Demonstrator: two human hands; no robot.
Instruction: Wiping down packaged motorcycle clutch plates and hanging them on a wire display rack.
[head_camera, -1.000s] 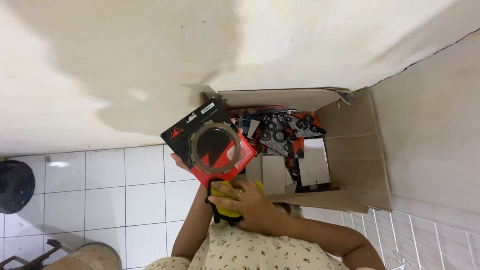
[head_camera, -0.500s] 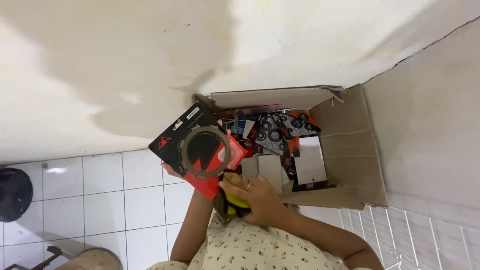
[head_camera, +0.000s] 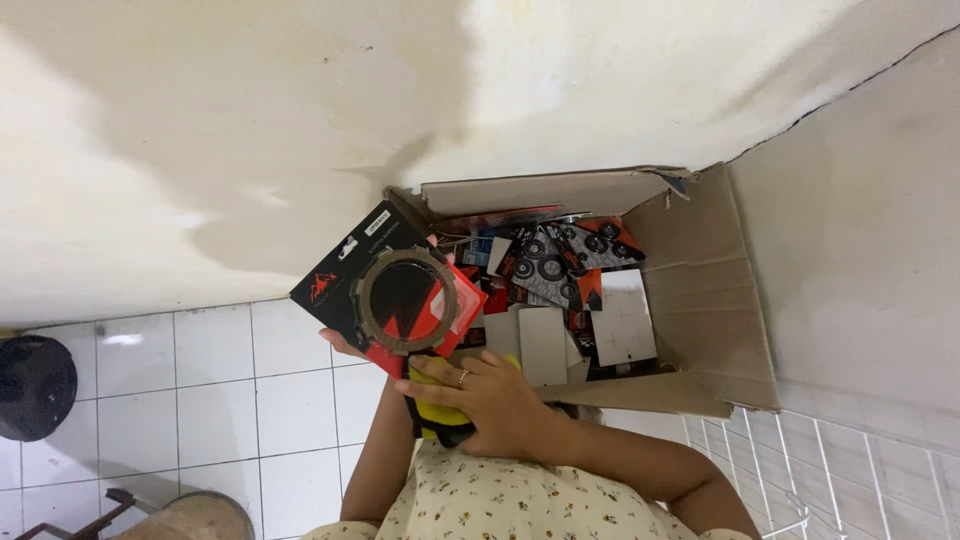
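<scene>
Red-and-black flat card package (head_camera: 385, 300) bearing a brown ring; yellow-and-black object (head_camera: 440, 412); brown cardboard box (head_camera: 715, 300); white tiled floor (head_camera: 200, 390).

Premises appear to be a storeroom or back room of a parts shop. Evidence: an open cardboard box (head_camera: 700, 290) filled with carded, packaged spare parts (head_camera: 570, 262), standing on a white tiled floor (head_camera: 180, 390) against a plain, stained wall (head_camera: 250, 130).

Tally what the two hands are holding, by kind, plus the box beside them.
Red-and-black carded ring packs, fanned in the left hand: at least 2
Yellow-and-black object under the right hand: 1
Open cardboard box of packaged parts: 1
Total: at least 4
</scene>
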